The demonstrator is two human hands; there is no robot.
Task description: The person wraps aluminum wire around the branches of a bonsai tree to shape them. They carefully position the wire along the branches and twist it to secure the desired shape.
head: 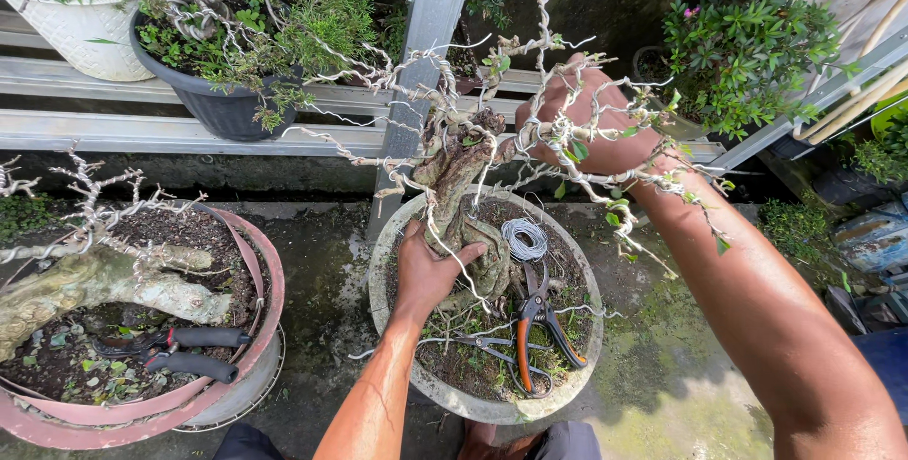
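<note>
Bonsai [463,176] standing in a round grey pot [397,328] on the mossy concrete floor [662,384], mid-frame, trunk leaning up toward a metal post [426,34]. Left hand [430,266] clasped round the base of the trunk, fingers curled on the bark, thumb toward the soil. Right hand [582,124] up in the crown, closed over a wired branch [567,134]; exactly how the fingertips pinch cannot be told, twigs crossing in front.

Trunk likely stiff, gnarled, rough enough to give a sure grip; safest place to take hold, low and thick, as done here. Branches thin, wound in pale wire, probably springy yet quick to snap if bent sharply; best held close to a fork, supporting the bend with the thumb. Few leaves, easily knocked off. Pot with soil judged heavy; better steadied than lifted by the tree.

On the soil, just beside the trunk: a wire coil [523,238], orange-handled pruners [539,323] and slim scissors [482,347], lying flat, touching nothing held. To the left, a pink-rimmed pot [255,261] with another bare tree [95,280] and black-handled cutters [184,351]. Behind, on a rail, a dark pot [213,105] and a white pot [80,34], both leafy; shrub [747,34] at right.
</note>
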